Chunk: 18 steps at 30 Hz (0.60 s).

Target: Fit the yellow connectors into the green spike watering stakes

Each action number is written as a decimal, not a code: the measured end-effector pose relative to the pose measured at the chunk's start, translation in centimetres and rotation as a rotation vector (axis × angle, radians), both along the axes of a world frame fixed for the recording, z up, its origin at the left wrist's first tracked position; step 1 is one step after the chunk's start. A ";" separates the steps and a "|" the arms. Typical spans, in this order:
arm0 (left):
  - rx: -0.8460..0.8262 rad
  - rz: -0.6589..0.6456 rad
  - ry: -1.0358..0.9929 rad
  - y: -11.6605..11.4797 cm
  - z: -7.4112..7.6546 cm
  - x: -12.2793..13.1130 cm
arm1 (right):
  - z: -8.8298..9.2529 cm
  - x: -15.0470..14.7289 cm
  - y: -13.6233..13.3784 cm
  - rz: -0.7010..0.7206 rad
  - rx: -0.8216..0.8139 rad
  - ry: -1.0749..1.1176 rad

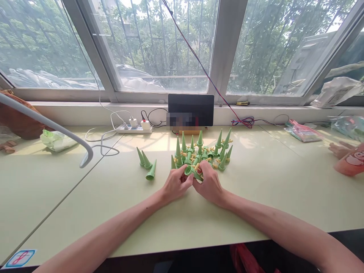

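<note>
A green plastic cone spike (192, 171) lies between both my hands just above the pale table (256, 197). My left hand (176, 184) pinches its wide open end; my right hand (209, 182) is closed around its pointed end. Right behind my hands stands a cluster of several more green cones (203, 149) with small yellow fittings among them. Three separate green cones (146, 163) lie to the left of that cluster.
A dark screen (190, 110) leans on the window sill behind the cones, with a power strip (134, 129) and cables to its left. A grey lamp arm (57, 129) crosses the left side. Another person's hand (339, 149) and plastic bags (301, 132) are at the right.
</note>
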<state>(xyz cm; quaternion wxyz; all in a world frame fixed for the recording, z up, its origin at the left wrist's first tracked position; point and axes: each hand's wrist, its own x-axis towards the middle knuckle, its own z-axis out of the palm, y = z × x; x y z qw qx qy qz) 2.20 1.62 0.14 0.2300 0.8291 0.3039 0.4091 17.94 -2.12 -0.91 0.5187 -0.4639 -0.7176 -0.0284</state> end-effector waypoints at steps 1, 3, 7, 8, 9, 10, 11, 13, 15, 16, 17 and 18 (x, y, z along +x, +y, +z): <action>0.004 -0.001 0.002 0.0 0.0 0.0 | 0.0 0.0 0.0 0.000 0.000 -0.009; 0.011 0.000 0.002 0.0 0.0 0.0 | 0.0 0.1 0.0 -0.002 0.001 -0.018; 0.012 0.006 -0.002 0.0 -0.1 0.1 | 0.0 -0.1 -0.1 -0.011 -0.005 -0.013; 0.012 0.007 -0.003 0.0 -0.1 0.1 | 0.0 -0.1 -0.1 -0.011 -0.009 -0.002; 0.013 0.011 -0.006 0.0 -0.1 0.1 | 0.0 -0.2 -0.1 -0.011 -0.015 0.016; 0.014 0.015 -0.010 0.1 -0.1 0.1 | -0.1 -0.2 -0.1 -0.012 -0.025 0.038; 0.015 0.019 -0.013 0.1 0.0 0.1 | -0.1 -0.3 -0.1 -0.013 -0.039 0.063; 0.015 0.022 -0.021 0.1 0.0 0.0 | -0.2 -0.4 -0.1 -0.016 -0.071 0.108; 0.019 0.017 -0.024 0.2 0.1 0.0 | -0.2 -0.4 -0.1 -0.014 -0.094 0.134; 0.024 0.012 -0.023 0.2 0.1 0.0 | -0.1 -0.4 -0.1 -0.010 -0.100 0.139; 0.031 0.008 -0.022 0.2 0.1 0.0 | -0.1 -0.3 -0.1 -0.007 -0.102 0.141; 0.038 0.004 -0.020 0.3 0.1 0.0 | -0.1 -0.3 -0.1 -0.004 -0.101 0.141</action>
